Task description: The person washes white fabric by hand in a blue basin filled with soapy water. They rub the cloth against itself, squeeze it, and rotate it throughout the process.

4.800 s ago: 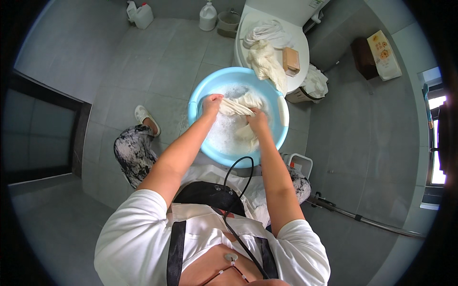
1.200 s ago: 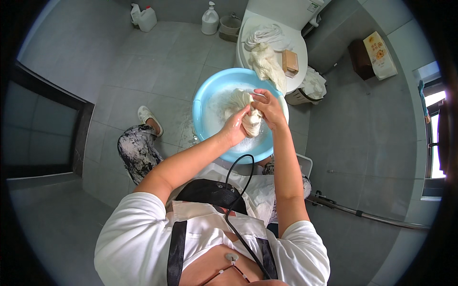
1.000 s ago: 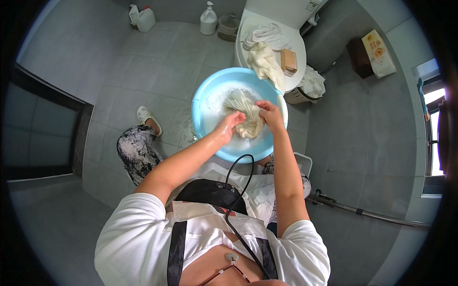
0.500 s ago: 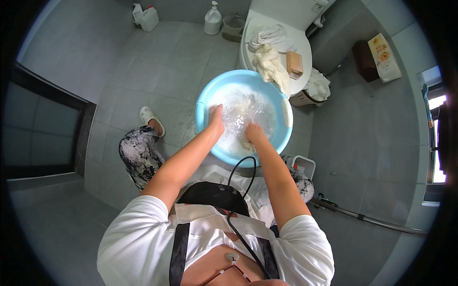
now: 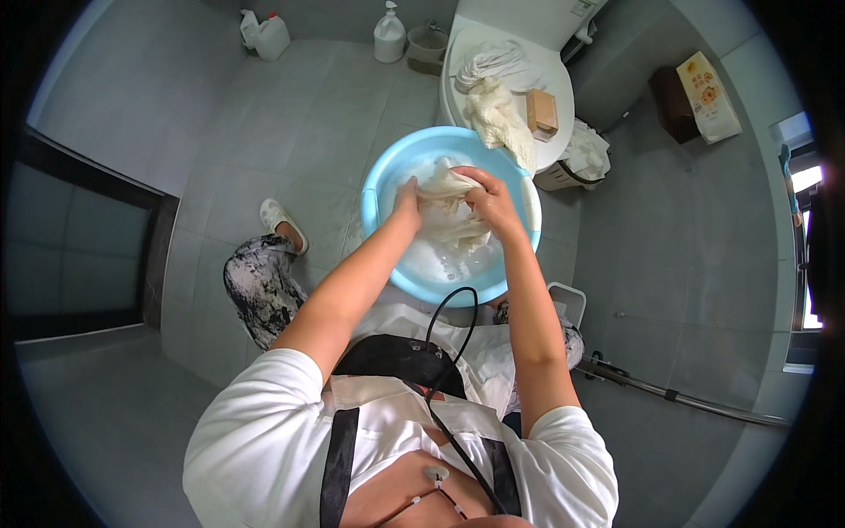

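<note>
A light blue basin (image 5: 374, 172) of sudsy water (image 5: 438, 262) stands in front of me. Between my hands a wet cream cloth (image 5: 454, 231) is bunched up, its top lifted out of the suds and its lower folds hanging at the water. My left hand (image 5: 407, 201) grips the cloth's left edge near the basin's left wall. On the other side, the fingers of my right hand (image 5: 495, 204) curl round its upper right part. Some fingertips are hidden in the folds.
Beyond the basin, a closed toilet lid (image 5: 553, 77) bears a cream knit garment (image 5: 498, 114), white cloth (image 5: 503, 66) and a brown box (image 5: 542, 114). A white basket (image 5: 560, 179) stands beside it. A pump bottle (image 5: 390, 35) and small bucket (image 5: 428, 49) stand by the far wall.
Both hands have come up with the cream cloth, which was mostly under the suds before. My right hand rose from the water and moved away from me; my left shifted slightly right.
</note>
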`<state>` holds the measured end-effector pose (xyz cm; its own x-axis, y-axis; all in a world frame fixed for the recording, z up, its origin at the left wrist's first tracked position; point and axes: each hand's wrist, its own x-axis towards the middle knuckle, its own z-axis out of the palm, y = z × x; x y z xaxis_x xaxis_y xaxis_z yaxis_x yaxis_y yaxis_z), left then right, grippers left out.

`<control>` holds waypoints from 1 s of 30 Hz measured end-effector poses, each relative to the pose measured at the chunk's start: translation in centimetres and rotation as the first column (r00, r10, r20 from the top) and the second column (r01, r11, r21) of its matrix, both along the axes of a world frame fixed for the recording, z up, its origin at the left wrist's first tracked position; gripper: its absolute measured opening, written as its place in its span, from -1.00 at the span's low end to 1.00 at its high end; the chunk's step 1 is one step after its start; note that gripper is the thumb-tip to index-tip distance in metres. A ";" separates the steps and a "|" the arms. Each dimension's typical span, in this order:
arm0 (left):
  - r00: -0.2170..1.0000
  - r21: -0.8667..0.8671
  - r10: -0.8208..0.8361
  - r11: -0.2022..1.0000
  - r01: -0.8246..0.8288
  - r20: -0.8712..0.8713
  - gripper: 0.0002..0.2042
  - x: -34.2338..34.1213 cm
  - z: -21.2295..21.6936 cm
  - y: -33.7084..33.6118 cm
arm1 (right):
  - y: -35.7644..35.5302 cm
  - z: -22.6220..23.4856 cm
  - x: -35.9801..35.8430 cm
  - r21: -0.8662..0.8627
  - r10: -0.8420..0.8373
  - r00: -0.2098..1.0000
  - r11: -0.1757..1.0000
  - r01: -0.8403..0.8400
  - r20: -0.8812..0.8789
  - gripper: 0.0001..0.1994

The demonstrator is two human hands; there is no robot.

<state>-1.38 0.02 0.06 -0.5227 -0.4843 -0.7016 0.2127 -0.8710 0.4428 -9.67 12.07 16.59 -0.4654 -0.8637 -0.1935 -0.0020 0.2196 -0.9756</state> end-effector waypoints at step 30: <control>0.979 -0.102 -0.110 0.990 0.093 -0.174 -0.69 -0.8 10.1 4.9 | 1.2 -4.6 4.5 -0.177 -0.343 0.570 0.928 0.327 -0.746 -0.79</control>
<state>-2.13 4.96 10.14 -0.6852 -0.4810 -0.5469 0.2082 -0.8489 0.4859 -5.21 13.29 11.98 -0.6938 -0.6142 0.3760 -0.6644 0.3443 -0.6633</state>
